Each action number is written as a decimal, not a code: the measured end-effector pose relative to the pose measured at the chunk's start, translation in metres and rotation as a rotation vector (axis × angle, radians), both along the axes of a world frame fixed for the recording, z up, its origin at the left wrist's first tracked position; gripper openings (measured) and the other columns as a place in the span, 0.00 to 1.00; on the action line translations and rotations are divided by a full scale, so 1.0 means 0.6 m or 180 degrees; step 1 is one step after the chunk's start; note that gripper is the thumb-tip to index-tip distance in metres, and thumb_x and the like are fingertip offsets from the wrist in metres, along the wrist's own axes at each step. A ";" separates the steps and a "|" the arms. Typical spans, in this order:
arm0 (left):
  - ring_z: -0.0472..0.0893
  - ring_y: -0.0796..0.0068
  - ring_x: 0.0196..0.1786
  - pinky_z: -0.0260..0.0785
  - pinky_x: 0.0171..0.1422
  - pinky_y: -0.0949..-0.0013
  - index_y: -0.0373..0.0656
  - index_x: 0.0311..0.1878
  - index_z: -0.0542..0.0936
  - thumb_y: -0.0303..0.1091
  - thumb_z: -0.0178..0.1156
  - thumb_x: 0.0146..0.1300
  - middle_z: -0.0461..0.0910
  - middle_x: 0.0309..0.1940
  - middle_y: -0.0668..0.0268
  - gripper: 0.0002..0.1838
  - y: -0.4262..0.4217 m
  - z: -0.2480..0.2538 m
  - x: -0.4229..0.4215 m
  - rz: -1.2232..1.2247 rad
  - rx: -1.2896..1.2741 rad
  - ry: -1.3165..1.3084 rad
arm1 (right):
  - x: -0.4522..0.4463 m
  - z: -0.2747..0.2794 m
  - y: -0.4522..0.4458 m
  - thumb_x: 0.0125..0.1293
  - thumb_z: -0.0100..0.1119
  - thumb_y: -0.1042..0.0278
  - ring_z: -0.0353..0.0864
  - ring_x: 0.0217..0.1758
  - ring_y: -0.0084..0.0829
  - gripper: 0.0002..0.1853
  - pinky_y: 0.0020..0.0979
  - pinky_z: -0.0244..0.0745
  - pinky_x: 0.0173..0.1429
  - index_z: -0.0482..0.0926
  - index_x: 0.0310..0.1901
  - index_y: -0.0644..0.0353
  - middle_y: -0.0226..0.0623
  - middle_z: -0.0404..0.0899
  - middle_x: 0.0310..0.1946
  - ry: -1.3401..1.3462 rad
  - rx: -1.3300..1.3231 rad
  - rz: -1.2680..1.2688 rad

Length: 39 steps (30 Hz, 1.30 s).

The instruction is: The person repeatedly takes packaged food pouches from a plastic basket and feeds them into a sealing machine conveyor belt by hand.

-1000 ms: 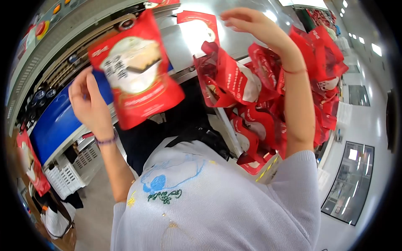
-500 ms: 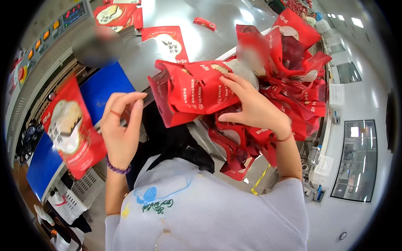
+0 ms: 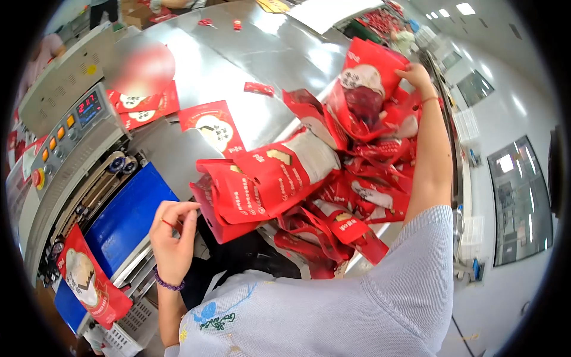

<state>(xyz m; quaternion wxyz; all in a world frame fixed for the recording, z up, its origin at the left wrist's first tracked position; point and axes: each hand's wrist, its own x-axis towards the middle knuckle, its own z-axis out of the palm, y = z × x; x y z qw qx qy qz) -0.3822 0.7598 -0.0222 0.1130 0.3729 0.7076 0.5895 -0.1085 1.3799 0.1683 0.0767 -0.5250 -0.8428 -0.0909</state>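
At the far right, my right hand (image 3: 416, 78) pinches the top corner of a red printed pouch (image 3: 361, 74), which stands on a heap of similar pouches. My left hand (image 3: 173, 241) is loosely curled, thumb and index finger slightly apart, with nothing visible between them. Its fingertips are by the gaping end of another red pouch (image 3: 262, 184). That pouch lies on its side in front of me, with white lettering and a pale, whitish part at its far end. Whether the left fingertips touch its edge, I cannot tell.
To the left stands a machine with a lit control panel (image 3: 89, 110) and a blue belt (image 3: 134, 205); a red pouch (image 3: 89, 279) leans there. On the metal table (image 3: 226, 71) lie flat red pouches (image 3: 211, 128) and a small red packet (image 3: 259, 88). More pouches (image 3: 372, 190) are heaped right.
My right hand has left the lying pouch and reached to the heap, grasping another pouch's corner. The left hand is now closer to the lying pouch's gaping end. The view has shifted.
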 end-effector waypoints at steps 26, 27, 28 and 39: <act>0.82 0.76 0.50 0.73 0.56 0.73 0.38 0.56 0.77 0.26 0.58 0.69 0.82 0.51 0.63 0.13 -0.113 -0.009 -0.060 0.0962 0.2974 -0.2355 | -0.405 -0.154 -0.802 0.68 0.64 0.69 0.81 0.49 0.21 0.20 0.26 0.77 0.55 0.74 0.59 0.65 0.35 0.83 0.48 0.2860 -0.4681 0.3059; 0.82 0.76 0.50 0.73 0.56 0.73 0.38 0.56 0.77 0.25 0.59 0.69 0.82 0.50 0.63 0.14 -0.105 -0.011 -0.060 0.1067 0.2882 -0.2357 | -0.408 -0.169 -0.793 0.68 0.64 0.69 0.81 0.49 0.21 0.20 0.26 0.77 0.55 0.74 0.59 0.65 0.35 0.83 0.48 0.2812 -0.4745 0.3076; 0.82 0.77 0.50 0.74 0.56 0.73 0.38 0.56 0.77 0.24 0.59 0.68 0.82 0.50 0.63 0.14 -0.097 -0.016 -0.062 0.1194 0.2775 -0.2371 | -0.406 -0.187 -0.778 0.67 0.65 0.69 0.80 0.48 0.20 0.20 0.25 0.77 0.55 0.76 0.58 0.65 0.34 0.83 0.48 0.2554 -0.4345 0.3061; 0.68 0.90 0.20 0.56 0.22 0.80 0.36 0.38 0.85 0.39 0.63 0.67 0.79 0.24 0.74 0.13 0.017 -0.179 -0.216 0.1212 0.0657 -0.2107 | -0.518 -0.356 -0.604 0.62 0.71 0.60 0.80 0.24 0.17 0.17 0.20 0.73 0.25 0.83 0.39 0.70 0.33 0.84 0.26 0.1403 -0.3230 0.2002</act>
